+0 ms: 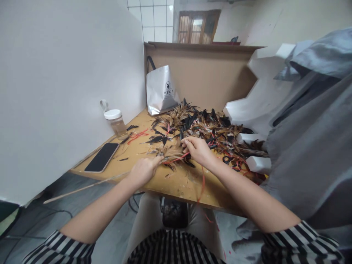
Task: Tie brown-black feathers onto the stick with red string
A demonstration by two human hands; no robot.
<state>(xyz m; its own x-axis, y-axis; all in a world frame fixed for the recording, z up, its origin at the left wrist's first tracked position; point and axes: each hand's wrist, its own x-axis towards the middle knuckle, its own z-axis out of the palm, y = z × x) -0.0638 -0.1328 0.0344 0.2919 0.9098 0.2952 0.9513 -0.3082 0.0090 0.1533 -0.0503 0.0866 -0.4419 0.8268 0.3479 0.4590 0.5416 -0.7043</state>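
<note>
My left hand [144, 170] is closed around a thin wooden stick [88, 187], whose bare end juts out to the left past the table edge. Brown feathers [172, 151] sit on the stick's other end, just beyond my left fingers. A red strip [176, 159] runs along these feathers toward my right hand [196, 148]. The fingers of that hand are pinched together above the strip; a dark feather rises by the fingertips, but what they grip is hidden. More red strip [203, 179] hangs below my right wrist, over the table's front edge.
Brown and black feathers [203, 124] lie heaped behind my hands, with black scissor handles [227, 159] at right. A phone [102, 157], a lidded jar [117, 124] and red strips [137, 135] lie left. A silver bag [161, 91] stands behind; white foam [258, 165] and grey cloth [308, 146] border the right.
</note>
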